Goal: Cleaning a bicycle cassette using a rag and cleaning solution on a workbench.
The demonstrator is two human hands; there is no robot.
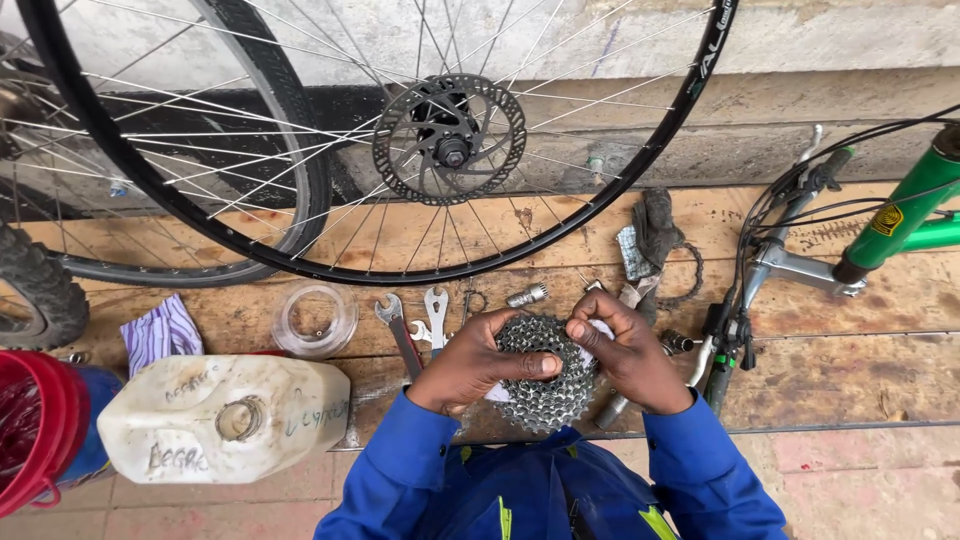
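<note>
A silver bicycle gear cassette [543, 385] sits between both my hands, low in the middle of the view above my blue sleeves. My left hand [468, 362] grips its left side with the thumb laid across the sprockets. My right hand [628, 352] holds its right edge and presses a small white cloth [598, 328] against the teeth. Behind them stands a bare black rim wheel [150, 180] with a disc rotor [449, 138] at its hub.
Spanners [404, 332] lie on the wooden boards [850, 370] just left of my hands. A white jerrycan [222, 417], a red bucket [38, 432] and a clear round lid [315, 320] sit at left. A green bike frame [905, 215] with handlebars [775, 255] is at right.
</note>
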